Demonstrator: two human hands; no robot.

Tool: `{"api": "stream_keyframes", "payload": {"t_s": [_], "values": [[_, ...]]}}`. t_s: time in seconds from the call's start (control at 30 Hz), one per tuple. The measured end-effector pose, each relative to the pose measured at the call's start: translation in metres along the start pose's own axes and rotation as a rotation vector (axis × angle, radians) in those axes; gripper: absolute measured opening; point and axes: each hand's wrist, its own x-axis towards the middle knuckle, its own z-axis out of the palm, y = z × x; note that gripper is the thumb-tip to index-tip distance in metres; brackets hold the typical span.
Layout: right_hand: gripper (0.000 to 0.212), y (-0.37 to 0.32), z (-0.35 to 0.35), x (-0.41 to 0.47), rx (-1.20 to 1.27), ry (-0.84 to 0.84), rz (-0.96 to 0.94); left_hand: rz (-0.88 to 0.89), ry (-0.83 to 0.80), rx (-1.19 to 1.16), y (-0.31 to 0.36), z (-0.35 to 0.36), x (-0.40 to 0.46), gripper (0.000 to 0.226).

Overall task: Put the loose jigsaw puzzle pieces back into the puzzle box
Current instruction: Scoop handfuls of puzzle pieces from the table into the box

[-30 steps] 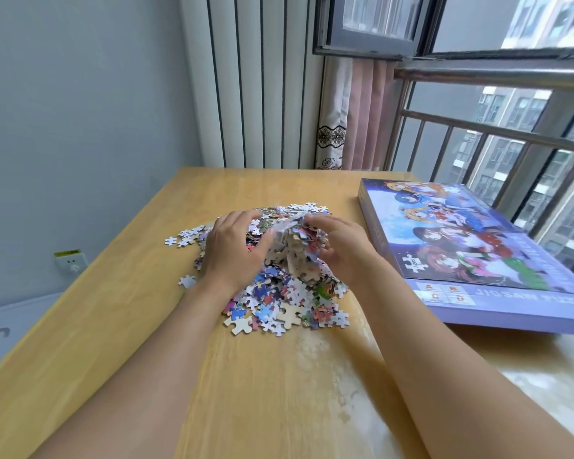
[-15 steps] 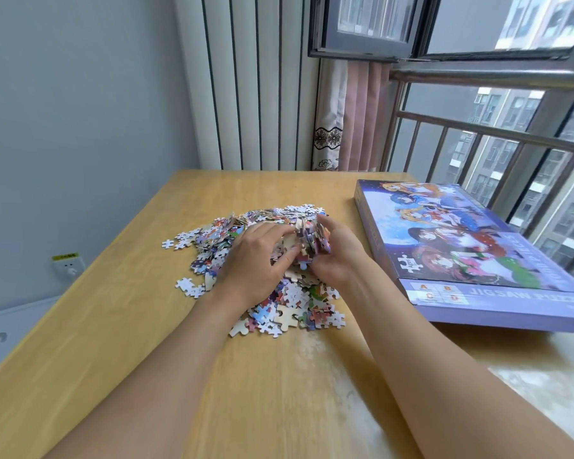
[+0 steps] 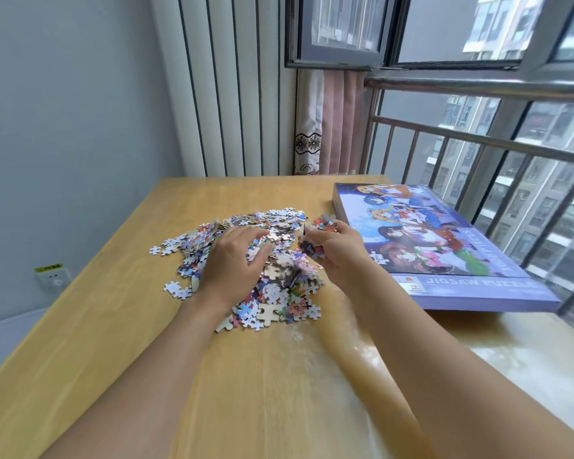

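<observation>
A: Where do the pieces sit?

B: The heap of small multicoloured cardboard jigsaw pieces (image 3: 252, 260) lies mid-table on the pale wooden table (image 3: 113, 326), nearer its left edge than the box is. A few strays lie at the heap's left fringe.

A: And the hands?

B: The left hand (image 3: 232, 263) rests on the heap, fingers loosely curved over the pieces; whether it actually grips any cannot be told. The right hand (image 3: 340, 251) is raised just above the heap's right side, fingers curled round a clump of pieces (image 3: 318, 236).

A: The box?

B: The flat purple cardboard puzzle box with cartoon figures on its lid (image 3: 444, 246) lies along the table's right edge, its long axis running from the near side toward the far corner. It looks closed.

A: So which hand matters?

B: The right one; it is just beside the box's left edge, the box lying to its right. The lid probably has to come off first.
</observation>
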Motion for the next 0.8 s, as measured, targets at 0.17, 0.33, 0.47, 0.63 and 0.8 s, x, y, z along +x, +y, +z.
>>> {"api": "stream_keyframes", "payload": {"t_s": [0.17, 0.33, 0.47, 0.63, 0.8], "values": [[0.029, -0.038, -0.026, -0.027, 0.124, -0.112, 0.091, 0.069, 0.017, -0.056, 0.036, 0.004, -0.006, 0.024], [0.008, -0.057, -0.070, -0.052, 0.112, -0.253, 0.187, 0.199, -0.281, -0.072, 0.074, 0.026, -0.013, 0.061], [0.010, -0.077, -0.096, -0.063, 0.137, -0.184, 0.159, 0.236, -0.476, 0.058, 0.095, 0.055, -0.013, 0.090], [0.004, -0.090, -0.110, -0.080, 0.129, -0.197, 0.161, 0.207, -0.378, -0.014, 0.120, 0.073, -0.002, 0.045], [0.007, -0.094, -0.117, -0.098, 0.179, -0.298, 0.125, 0.036, -0.280, -0.124, 0.132, 0.075, 0.013, 0.030]]}}
